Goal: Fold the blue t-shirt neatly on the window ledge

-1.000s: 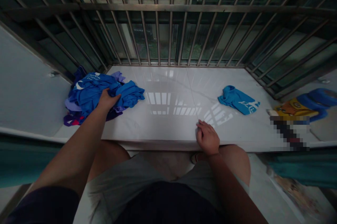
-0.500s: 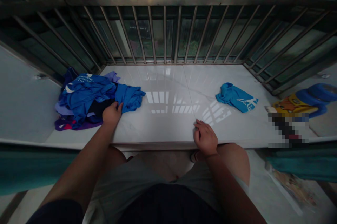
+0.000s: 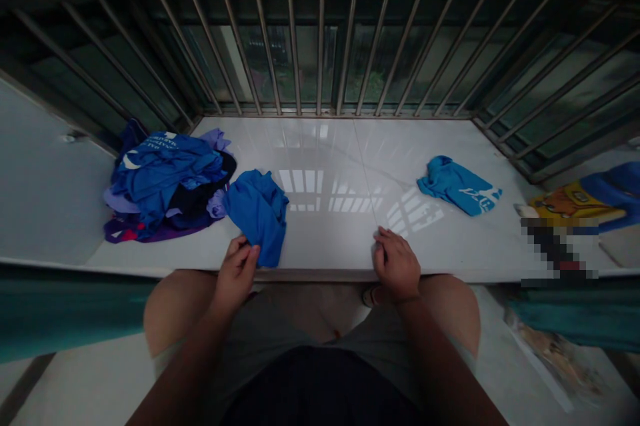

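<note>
Left hand (image 3: 237,273) pinches a blue shirt (image 3: 259,213) at the sill's (image 3: 325,239) near edge, drawn clear of the pile (image 3: 160,186); right hand (image 3: 397,266) rests loosely curled, empty. One folded shirt (image 3: 457,186) lies far right, most apparently still unsorted

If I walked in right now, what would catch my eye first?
Likely the left hand pinching a blue garment at the near edge of the white sill. A heap of blue and purple clothes lies at its left end, a lone teal shirt towards the right, with window bars behind.
</note>
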Motion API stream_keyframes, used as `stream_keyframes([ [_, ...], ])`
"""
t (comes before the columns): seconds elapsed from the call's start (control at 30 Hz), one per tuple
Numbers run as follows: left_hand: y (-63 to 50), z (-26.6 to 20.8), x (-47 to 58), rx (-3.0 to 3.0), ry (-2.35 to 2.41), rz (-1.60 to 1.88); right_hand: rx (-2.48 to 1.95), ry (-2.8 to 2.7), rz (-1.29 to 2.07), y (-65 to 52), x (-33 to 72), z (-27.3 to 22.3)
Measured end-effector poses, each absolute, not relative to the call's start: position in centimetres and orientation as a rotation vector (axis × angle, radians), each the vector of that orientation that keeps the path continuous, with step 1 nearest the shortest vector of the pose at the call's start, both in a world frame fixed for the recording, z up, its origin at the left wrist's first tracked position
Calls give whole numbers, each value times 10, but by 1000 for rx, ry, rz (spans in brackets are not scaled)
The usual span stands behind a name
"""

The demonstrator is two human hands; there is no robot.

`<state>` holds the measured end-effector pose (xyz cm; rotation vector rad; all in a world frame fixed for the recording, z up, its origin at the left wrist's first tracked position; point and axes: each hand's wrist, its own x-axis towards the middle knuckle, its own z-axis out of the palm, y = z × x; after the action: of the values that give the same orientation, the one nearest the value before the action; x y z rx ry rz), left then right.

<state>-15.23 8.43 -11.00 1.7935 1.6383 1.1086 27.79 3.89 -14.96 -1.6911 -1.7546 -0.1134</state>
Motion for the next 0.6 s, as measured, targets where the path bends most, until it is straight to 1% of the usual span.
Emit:
stream_keyframes([
  [0.1,39,-102,-120,1735,1428,974,-1682,-1728,121,32,266,-137],
  [0.2,4,-84,-88,1680,1063,745,-1612,-1562,617,14,231,-121],
  [0.3,-13,-67,-62,1590,634,474,-1422,-1318,1159,-6,186,-103],
  [0.37,-16,-60,-51,1556,456,336,-1308,-1202,1456,-15,163,-94],
  [0.43,-14,-54,-46,1581,392,259,-1232,-1116,1697,-17,152,-90],
  [0.5,-9,-47,-46,1640,398,223,-1176,-1081,1858,-16,153,-90],
  [0.6,2,-40,-50,1695,433,258,-1211,-1153,1886,-15,162,-95],
])
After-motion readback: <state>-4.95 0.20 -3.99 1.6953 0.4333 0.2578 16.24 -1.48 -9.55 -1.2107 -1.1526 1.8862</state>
